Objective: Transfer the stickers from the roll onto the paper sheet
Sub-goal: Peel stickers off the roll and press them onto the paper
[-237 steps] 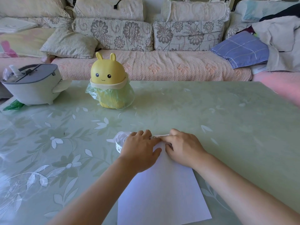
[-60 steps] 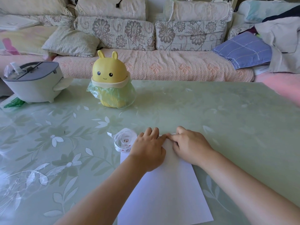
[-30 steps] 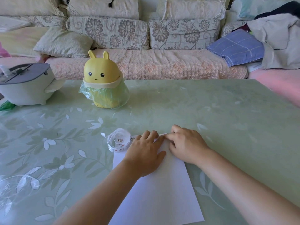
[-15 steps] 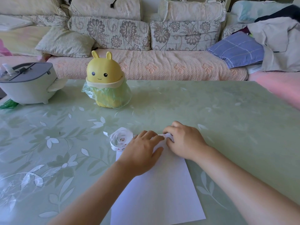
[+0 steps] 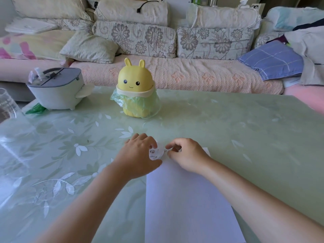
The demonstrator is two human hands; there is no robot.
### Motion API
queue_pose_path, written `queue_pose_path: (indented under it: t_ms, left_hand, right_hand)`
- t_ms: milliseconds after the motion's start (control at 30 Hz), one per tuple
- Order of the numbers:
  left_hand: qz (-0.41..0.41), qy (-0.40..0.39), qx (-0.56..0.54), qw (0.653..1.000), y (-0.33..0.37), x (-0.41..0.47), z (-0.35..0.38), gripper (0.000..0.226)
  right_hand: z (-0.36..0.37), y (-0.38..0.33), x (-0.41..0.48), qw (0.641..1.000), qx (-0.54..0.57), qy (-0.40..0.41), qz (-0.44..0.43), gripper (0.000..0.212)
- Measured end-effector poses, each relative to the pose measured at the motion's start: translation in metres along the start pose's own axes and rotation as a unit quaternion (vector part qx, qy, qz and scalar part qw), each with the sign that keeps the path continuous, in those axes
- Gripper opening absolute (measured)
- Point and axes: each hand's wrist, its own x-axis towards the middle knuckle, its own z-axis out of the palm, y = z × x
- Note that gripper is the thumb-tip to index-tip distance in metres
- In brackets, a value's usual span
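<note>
A white paper sheet [image 5: 185, 204] lies on the green glass table [image 5: 236, 130] in front of me. At its far left corner my left hand [image 5: 138, 155] curls its fingers round the white sticker roll [image 5: 155, 153], which is mostly hidden under the hand. A short strip of stickers runs from the roll to my right hand [image 5: 186, 155], which pinches the strip's end just above the sheet's far edge. No sticker shows on the visible part of the sheet.
A yellow bunny-shaped bin with a green bag [image 5: 135, 92] stands beyond the hands. A grey and white appliance [image 5: 56, 88] sits at the far left, with a glass [image 5: 7, 104] at the left edge. A sofa with cushions runs behind the table.
My left hand has moved left off the sheet and taken hold of the roll, which lay free beside it. My right hand now pinches the strip instead of pressing down.
</note>
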Motion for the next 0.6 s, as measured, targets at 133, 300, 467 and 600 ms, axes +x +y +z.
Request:
queue_pose_path:
  t_ms: [133, 300, 467, 600]
  left_hand:
    - [-0.014, -0.001, 0.056, 0.998, -0.001, -0.001, 0.005, 0.044]
    - [-0.069, 0.03, 0.002, 0.997, -0.003, 0.004, 0.004, 0.017]
    - [-0.145, 0.034, -0.226, 0.963, -0.003, 0.007, -0.011, 0.04]
    - [-0.157, 0.003, -0.28, 0.947, -0.003, 0.006, -0.015, 0.045]
  right_hand:
    - [0.007, -0.007, -0.002, 0.999, 0.031, 0.003, 0.009, 0.016]
    - [0.014, -0.016, 0.001, 0.996, 0.078, 0.026, 0.02, 0.015]
    - [0.007, -0.033, -0.001, 0.983, 0.178, 0.048, -0.014, 0.01]
    - [0.004, -0.035, -0.002, 0.98, 0.189, 0.068, -0.017, 0.007]
